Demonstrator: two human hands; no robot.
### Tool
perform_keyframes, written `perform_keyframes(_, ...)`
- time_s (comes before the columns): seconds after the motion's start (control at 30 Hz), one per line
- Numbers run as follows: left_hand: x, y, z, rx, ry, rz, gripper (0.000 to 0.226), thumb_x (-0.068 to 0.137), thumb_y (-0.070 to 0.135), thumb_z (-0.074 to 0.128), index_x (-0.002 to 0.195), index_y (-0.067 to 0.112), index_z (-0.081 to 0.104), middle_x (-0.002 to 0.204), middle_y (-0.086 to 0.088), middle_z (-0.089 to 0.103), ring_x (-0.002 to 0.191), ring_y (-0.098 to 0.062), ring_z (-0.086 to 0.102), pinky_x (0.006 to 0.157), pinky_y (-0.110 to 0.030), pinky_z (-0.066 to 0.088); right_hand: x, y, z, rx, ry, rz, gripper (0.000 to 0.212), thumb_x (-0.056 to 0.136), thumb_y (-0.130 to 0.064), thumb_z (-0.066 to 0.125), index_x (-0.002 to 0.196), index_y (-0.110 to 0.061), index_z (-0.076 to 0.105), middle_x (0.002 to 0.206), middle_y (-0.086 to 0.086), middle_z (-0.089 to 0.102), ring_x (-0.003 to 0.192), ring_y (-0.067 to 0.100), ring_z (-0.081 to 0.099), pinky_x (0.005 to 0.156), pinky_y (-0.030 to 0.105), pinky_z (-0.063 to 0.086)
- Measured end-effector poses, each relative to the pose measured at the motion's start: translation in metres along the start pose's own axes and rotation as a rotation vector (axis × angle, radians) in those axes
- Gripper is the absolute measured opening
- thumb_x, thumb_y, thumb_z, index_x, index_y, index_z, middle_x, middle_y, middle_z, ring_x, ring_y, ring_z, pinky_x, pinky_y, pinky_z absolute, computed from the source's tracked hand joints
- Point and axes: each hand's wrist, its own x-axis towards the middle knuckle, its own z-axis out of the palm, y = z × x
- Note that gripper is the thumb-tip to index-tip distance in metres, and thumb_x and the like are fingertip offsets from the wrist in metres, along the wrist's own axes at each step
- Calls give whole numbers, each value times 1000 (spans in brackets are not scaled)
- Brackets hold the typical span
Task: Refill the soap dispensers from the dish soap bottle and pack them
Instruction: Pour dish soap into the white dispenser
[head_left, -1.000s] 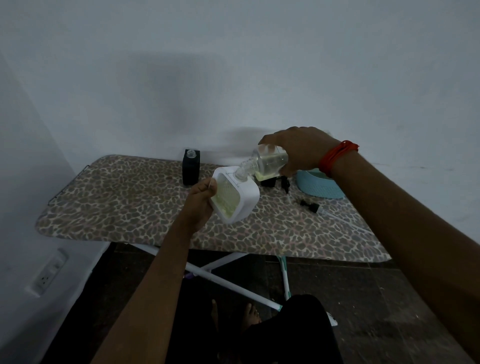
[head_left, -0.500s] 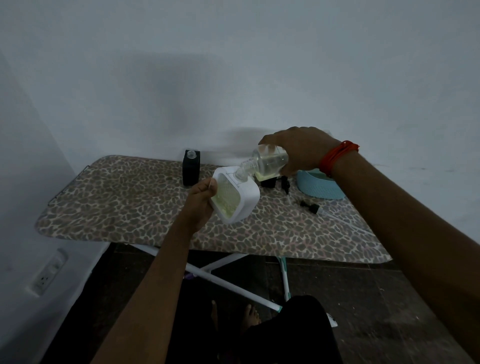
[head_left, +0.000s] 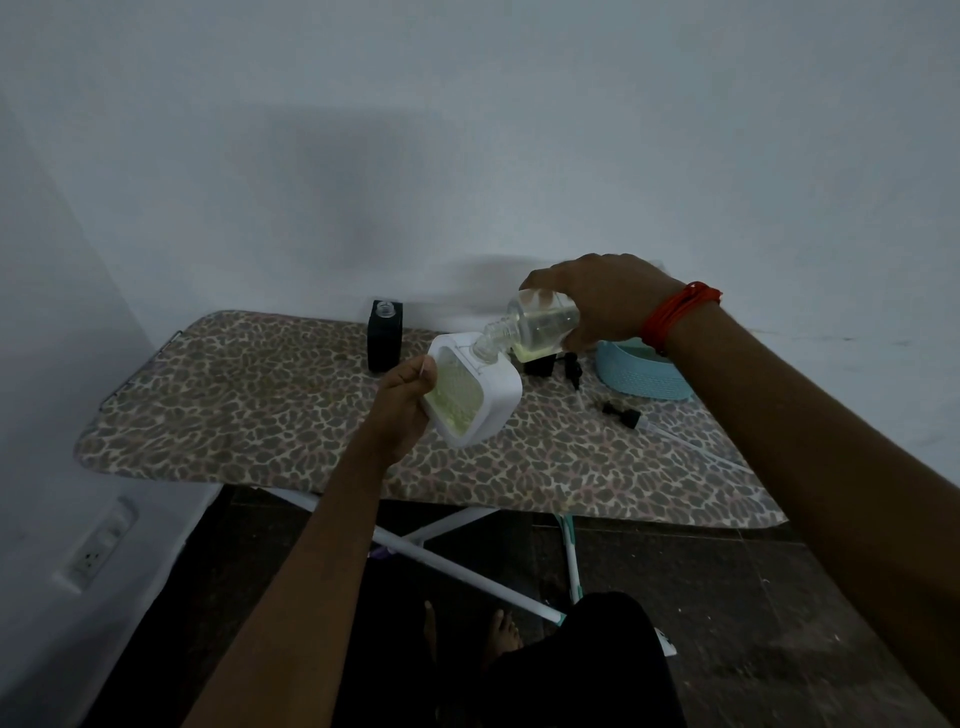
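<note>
Left hand (head_left: 402, 410) grips a white square plastic soap dispenser (head_left: 475, 396) — tilted above the leopard-print ironing board (head_left: 260, 410). Right hand (head_left: 605, 299) clasps a clear tipped bottle (head_left: 540, 325) — neck at the dispenser's top opening.

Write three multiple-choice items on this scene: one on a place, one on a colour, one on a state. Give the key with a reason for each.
1. Where does the black dispenser stand?
A. At the board's far edge
B. On the floor
C. In the basket

2. What colour is the basket?
A. Red
B. Light blue
C. Yellow

3. How is the clear bottle held?
A. Upright
B. Capped, lying flat
C. Tilted, neck at the white container

Key: 1 A, it stands on the ironing board by the wall. 2 B, its woven side is pale blue. 3 C, the right hand tips it; the left hand holds the container.
</note>
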Motion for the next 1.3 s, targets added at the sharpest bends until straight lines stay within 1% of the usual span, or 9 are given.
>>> perform_keyframes(0.2, 2, -3, -2, 6, -8, 5, 44, 104, 12, 34, 96, 15, 77, 101, -6, 73, 95, -20, 68, 78, -32, 57, 1, 0, 0, -3, -4, -2, 79, 75, -29, 84, 143, -32, 46, 132, -6, 62, 115, 22, 60, 88, 39, 49)
perform_keyframes(0.37, 2, -4, -2, -6, -22, 12, 34, 97, 21, 44, 98, 16, 77, 104, -6, 73, 98, -20, 67, 79, -33, 57, 1, 1, 1, -17, 5, -4, 79, 75, -29, 83, 144, -32, 45, 133, -6, 62, 115, 22, 60, 88, 38, 48)
perform_keyframes(0.47, 4, -5, -5, -3, -3, 0, 36, 102, 17, 40, 101, 15, 75, 108, -8, 71, 100, -22, 67, 80, -34, 57, 1, 1, 1, -23, 10, -1, 78, 75, -30, 83, 144, -32, 45, 132, -7, 62, 116, 22, 60, 88, 37, 47)
perform_keyframes(0.6, 3, -5, -5, -1, -2, 1, 41, 105, 12, 35, 100, 15, 76, 105, -7, 72, 98, -21, 68, 78, -33, 57, 1, 1, 1, -30, 12, -2, 78, 75, -31, 83, 144, -33, 45, 132, -6, 62, 115, 22, 61, 88, 37, 48)
perform_keyframes(0.83, 4, -5, -4, 8, 14, -7, 31, 104, 11, 35, 109, 3, 65, 105, -8, 71, 98, -22, 66, 76, -33, 57, 2, 0, 1, -23, 11, -5, 78, 75, -34, 84, 143, -33, 45, 132, -6, 62, 115, 22, 61, 89, 38, 49)
perform_keyframes(0.93, 3, -5, -4, 23, 10, -6, 29, 105, 11, 34, 110, 0, 61, 101, -6, 72, 95, -19, 68, 75, -32, 57, 2, 0, 2, -29, 9, -4, 78, 75, -33, 83, 143, -34, 45, 132, -5, 62, 115, 22, 60, 89, 38, 49)
perform_keyframes(1.13, 4, -6, -5, 18, 13, -12, 30, 104, 13, 36, 113, -2, 60, 110, -14, 66, 101, -24, 65, 79, -35, 57, 2, 0, 0, -24, 6, 0, 78, 75, -31, 83, 143, -33, 45, 132, -6, 62, 115, 22, 60, 87, 37, 48)
perform_keyframes(1.3, 3, -5, -3, -8, 16, -11, 30, 103, 13, 38, 112, 2, 63, 107, -11, 70, 101, -24, 65, 78, -34, 57, 1, 0, -1, -26, 4, -1, 78, 75, -31, 83, 142, -34, 45, 131, -7, 62, 114, 22, 61, 87, 37, 48)
